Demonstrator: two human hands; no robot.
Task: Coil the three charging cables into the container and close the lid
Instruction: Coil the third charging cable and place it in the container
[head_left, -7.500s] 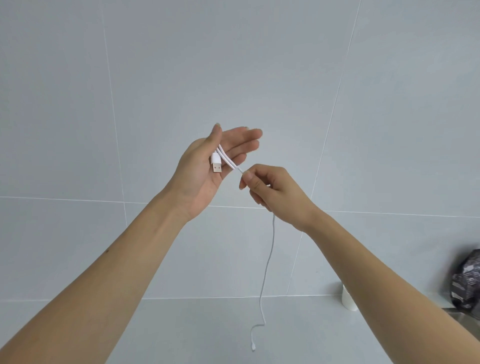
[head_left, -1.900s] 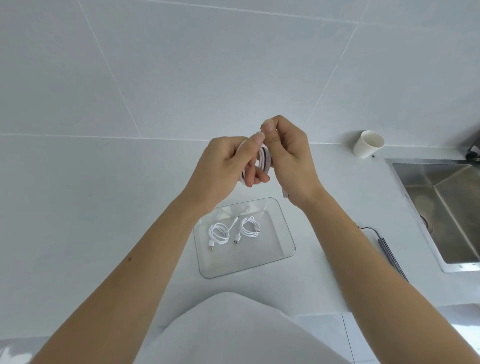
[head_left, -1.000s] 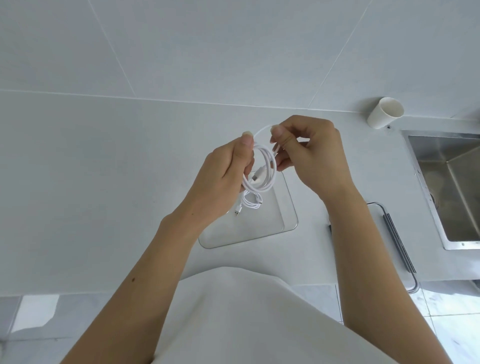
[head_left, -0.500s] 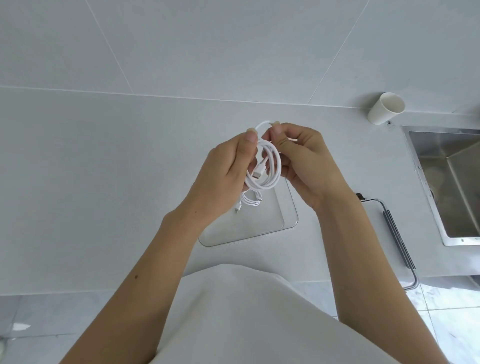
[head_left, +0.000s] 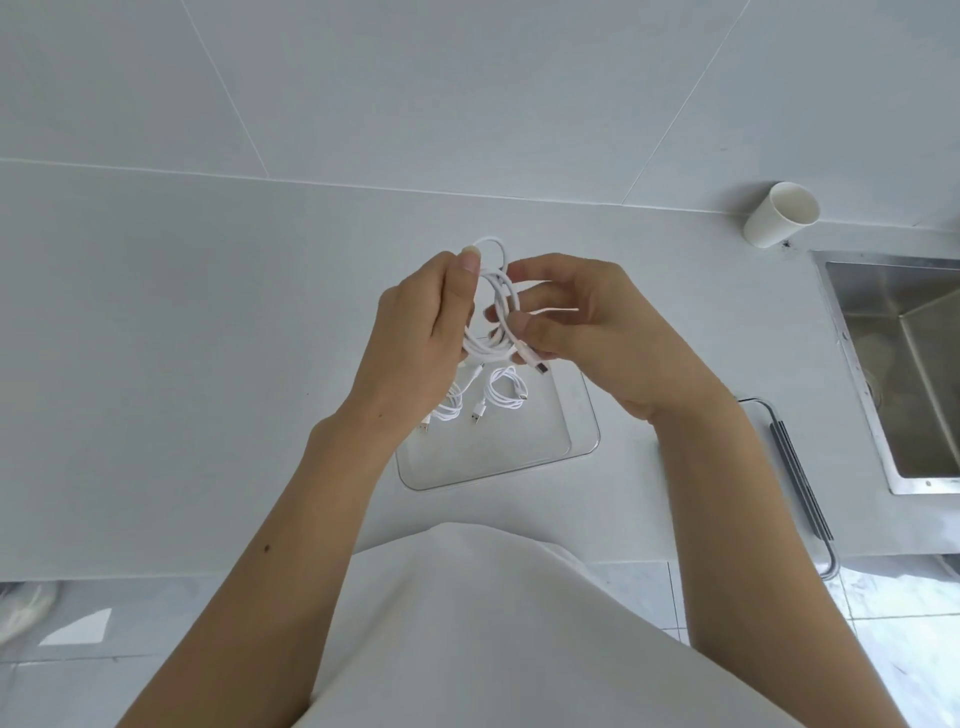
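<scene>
head view: on the white counter the clear container sits uncovered, two coiled cables in its far left part. above it the left hand grips the looped third cable; the right hand pinches its plug end. the last coil seems nearly done; next, tuck the end and lower it in.

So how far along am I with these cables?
Done: left coil and right coil lie in the clear container. In hand: the third cable, looped between your left hand and right hand, plug end loose. Left: drop it in, then cover the open container.
</scene>
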